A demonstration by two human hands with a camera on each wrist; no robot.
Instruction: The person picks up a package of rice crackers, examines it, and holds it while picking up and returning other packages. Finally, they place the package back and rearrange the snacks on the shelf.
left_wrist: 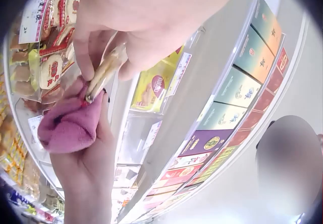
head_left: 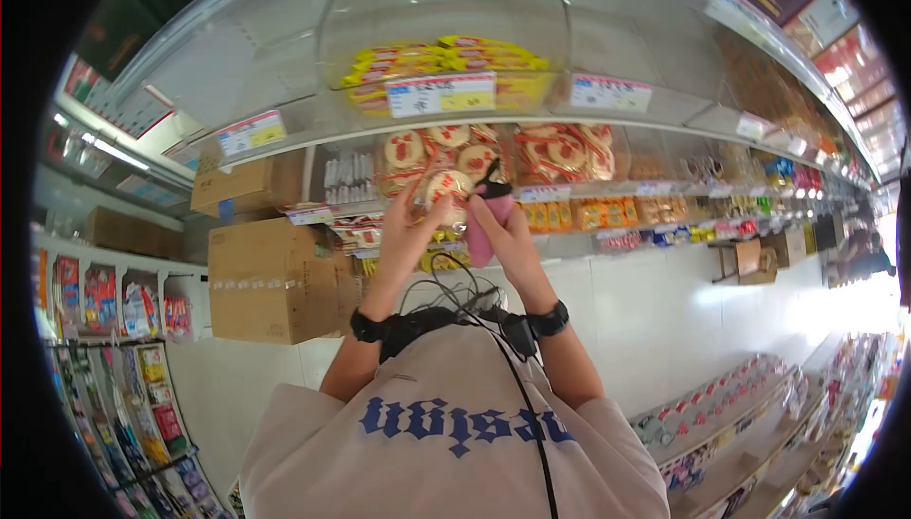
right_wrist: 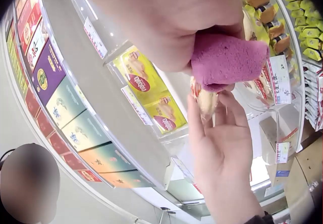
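Observation:
The left hand (head_left: 410, 239) pinches a round wrapped cracker packet (head_left: 444, 193) in front of the shelf bin. In the left wrist view the packet (left_wrist: 105, 72) is seen edge-on between its thumb and fingers. The right hand (head_left: 512, 246) grips a folded pink cloth (head_left: 486, 232), which touches the packet's side. In the right wrist view the cloth (right_wrist: 229, 60) lies against the packet's upper end (right_wrist: 206, 102), and the left hand (right_wrist: 224, 143) holds the packet from below. Similar round packets (head_left: 403, 151) lie in the bin behind.
Yellow packets (head_left: 446, 59) lie on the shelf above, with price tags (head_left: 441, 94) along its edge. Cardboard boxes (head_left: 270, 282) are stacked left of the hands. Black cables (head_left: 455, 282) hang between the forearms. Low display racks (head_left: 721, 405) stand at the right.

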